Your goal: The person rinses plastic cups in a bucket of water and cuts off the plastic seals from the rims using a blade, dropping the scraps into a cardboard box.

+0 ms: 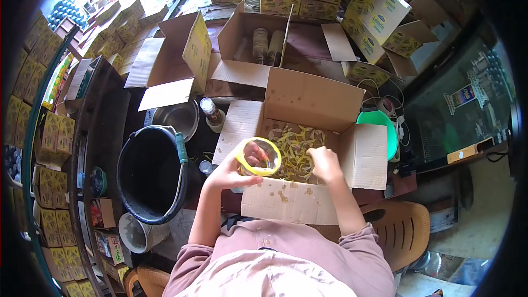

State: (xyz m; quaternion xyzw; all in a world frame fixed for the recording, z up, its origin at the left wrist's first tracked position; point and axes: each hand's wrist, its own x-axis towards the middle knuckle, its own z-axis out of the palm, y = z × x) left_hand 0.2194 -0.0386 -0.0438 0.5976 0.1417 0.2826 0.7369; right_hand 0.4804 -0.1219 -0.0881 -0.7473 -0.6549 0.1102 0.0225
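My left hand (224, 173) is wrapped round a clear plastic cup or jar (259, 158) with a yellow rim, its round opening facing me. To its right, my right hand (324, 163) reaches over an open cardboard box (313, 96), with its fingers bent together at the yellow strips (291, 146) scattered on the box's bottom. What those fingers hold, if anything, is too small to name. The box's near flap (290, 202) lies folded out toward me and has brown stains.
A black bucket (152, 176) and a whitish bucket (137, 233) stand at the left, with a metal bowl (177, 118) behind. A green basin (379, 127) is right of the box. Open cartons (171, 58) stand at the back, and a chair (404, 231) is at my right.
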